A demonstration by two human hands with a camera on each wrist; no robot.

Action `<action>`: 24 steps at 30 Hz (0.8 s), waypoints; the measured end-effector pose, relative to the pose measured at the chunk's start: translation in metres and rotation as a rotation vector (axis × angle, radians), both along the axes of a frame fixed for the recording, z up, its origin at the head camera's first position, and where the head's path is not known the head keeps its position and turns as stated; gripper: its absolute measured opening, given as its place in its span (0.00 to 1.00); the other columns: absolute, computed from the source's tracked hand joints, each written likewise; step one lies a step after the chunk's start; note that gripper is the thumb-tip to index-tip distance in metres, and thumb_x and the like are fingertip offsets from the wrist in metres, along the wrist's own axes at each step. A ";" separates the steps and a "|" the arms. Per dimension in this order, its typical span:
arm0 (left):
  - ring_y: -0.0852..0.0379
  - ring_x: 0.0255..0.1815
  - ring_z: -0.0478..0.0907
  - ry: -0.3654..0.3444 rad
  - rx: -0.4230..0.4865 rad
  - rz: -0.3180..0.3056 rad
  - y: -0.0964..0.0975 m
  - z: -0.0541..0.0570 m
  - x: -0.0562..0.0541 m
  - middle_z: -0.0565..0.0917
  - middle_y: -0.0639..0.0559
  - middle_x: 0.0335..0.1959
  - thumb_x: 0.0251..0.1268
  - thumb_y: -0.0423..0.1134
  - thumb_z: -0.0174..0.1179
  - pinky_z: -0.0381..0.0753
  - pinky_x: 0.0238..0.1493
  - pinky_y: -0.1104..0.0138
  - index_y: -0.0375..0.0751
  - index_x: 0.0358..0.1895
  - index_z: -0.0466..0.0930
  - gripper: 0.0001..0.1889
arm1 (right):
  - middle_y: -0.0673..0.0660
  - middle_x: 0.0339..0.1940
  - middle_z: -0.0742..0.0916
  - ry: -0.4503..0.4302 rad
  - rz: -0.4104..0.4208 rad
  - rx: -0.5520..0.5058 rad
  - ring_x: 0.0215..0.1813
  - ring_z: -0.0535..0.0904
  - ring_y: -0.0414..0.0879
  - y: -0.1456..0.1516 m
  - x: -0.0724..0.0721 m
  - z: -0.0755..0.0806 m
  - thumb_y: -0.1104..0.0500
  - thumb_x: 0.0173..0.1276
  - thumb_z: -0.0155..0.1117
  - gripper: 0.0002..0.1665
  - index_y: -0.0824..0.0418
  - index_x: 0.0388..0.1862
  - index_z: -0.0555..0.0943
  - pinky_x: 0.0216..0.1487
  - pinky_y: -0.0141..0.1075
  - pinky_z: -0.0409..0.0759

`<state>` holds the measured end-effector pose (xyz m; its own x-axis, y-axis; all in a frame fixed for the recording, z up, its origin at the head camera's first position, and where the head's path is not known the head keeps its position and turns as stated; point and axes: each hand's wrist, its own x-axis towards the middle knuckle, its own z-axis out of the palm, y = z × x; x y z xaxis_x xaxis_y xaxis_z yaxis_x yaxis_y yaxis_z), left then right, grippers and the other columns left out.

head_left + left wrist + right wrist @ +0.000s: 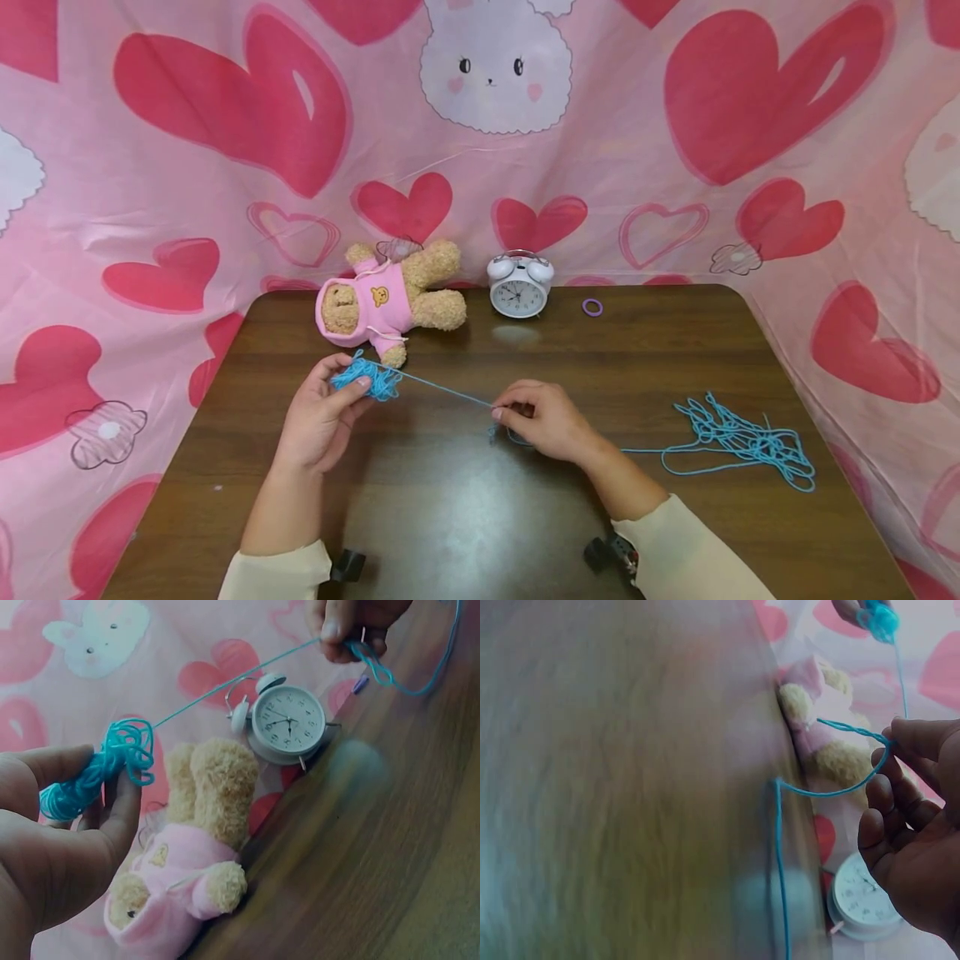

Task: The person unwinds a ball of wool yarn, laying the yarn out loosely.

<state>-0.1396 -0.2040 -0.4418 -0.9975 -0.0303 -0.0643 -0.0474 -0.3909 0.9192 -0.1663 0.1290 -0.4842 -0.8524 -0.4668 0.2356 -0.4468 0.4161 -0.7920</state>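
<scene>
A small wound bundle of blue yarn (367,380) is held in my left hand (318,421), pinched between thumb and fingers above the table. From it a taut strand (442,387) runs across to my right hand (547,421). There the thumb and index finger pinch the yarn, and a short twisted loop (847,727) sticks out past the fingertips. Beyond the right hand the strand sags and trails over the tabletop to a loose tangled heap of blue yarn (750,442) on the right.
A teddy bear (390,300) in a pink hoodie lies on its back at the table's rear left. Beside it stands a white twin-bell alarm clock (519,287), then a purple ring (592,307). A pink heart-patterned cloth (600,150) hangs behind the brown table (465,533).
</scene>
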 end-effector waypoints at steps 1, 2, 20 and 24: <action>0.59 0.40 0.85 0.000 0.001 0.003 -0.001 -0.001 0.000 0.80 0.51 0.44 0.74 0.22 0.57 0.86 0.48 0.65 0.45 0.52 0.70 0.15 | 0.41 0.37 0.88 0.007 -0.010 0.002 0.34 0.79 0.36 0.003 0.000 0.001 0.57 0.70 0.74 0.03 0.54 0.40 0.91 0.35 0.32 0.79; 0.59 0.40 0.85 0.001 0.000 0.003 -0.001 -0.001 0.001 0.80 0.52 0.43 0.74 0.22 0.57 0.86 0.48 0.65 0.45 0.52 0.70 0.15 | 0.41 0.37 0.88 0.014 -0.018 0.003 0.35 0.79 0.36 0.006 0.000 0.002 0.57 0.69 0.74 0.03 0.54 0.40 0.91 0.36 0.32 0.79; 0.54 0.48 0.87 0.044 0.096 0.045 -0.018 -0.006 0.003 0.86 0.48 0.45 0.76 0.23 0.54 0.86 0.49 0.67 0.42 0.52 0.69 0.11 | 0.41 0.38 0.87 0.018 -0.108 0.012 0.37 0.80 0.38 0.056 0.006 0.004 0.59 0.69 0.74 0.02 0.55 0.40 0.90 0.37 0.32 0.79; 0.55 0.45 0.87 0.050 0.122 0.077 -0.021 -0.005 0.004 0.86 0.49 0.42 0.76 0.22 0.54 0.86 0.48 0.67 0.42 0.51 0.70 0.11 | 0.43 0.39 0.88 0.037 -0.132 0.029 0.36 0.80 0.38 0.068 0.009 0.004 0.60 0.68 0.75 0.02 0.55 0.39 0.90 0.36 0.32 0.79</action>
